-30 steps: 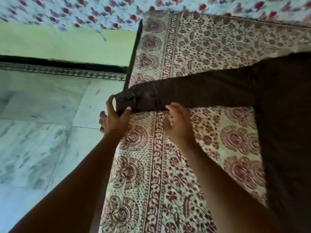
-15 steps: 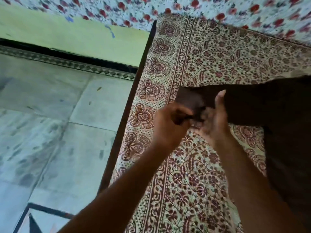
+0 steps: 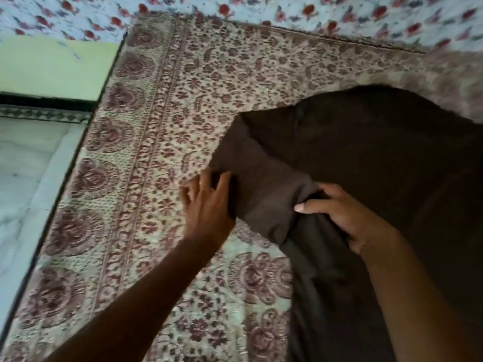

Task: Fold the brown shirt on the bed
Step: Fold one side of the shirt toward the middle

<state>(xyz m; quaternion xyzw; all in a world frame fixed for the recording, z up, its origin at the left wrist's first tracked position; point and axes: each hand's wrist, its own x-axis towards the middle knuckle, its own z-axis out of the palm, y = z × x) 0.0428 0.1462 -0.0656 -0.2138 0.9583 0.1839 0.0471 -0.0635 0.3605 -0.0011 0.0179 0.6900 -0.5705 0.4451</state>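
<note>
The brown shirt point(image 3: 379, 158) lies spread over the right half of the bed, dark and plain. Its left sleeve point(image 3: 261, 184) is doubled back toward the shirt's body in a paler brown fold. My left hand point(image 3: 209, 202) rests with fingers spread at the fold's left edge, touching the cloth. My right hand point(image 3: 339, 212) pinches the sleeve's end where it meets the shirt body, thumb on top. The lower part of the shirt runs out of view at the bottom right under my right forearm.
The bed is covered by a cream bedspread point(image 3: 156, 152) with maroon floral print. Its left edge point(image 3: 65, 184) drops to a pale marble floor point(image 3: 23, 178). A green wall point(image 3: 52, 66) and a red-flowered white cloth point(image 3: 339, 11) lie beyond.
The sleeve, stretched out to the left a second ago, has been carried rightward and folded onto the shirt. Both hands moved right with it, and my left hand has opened flat.
</note>
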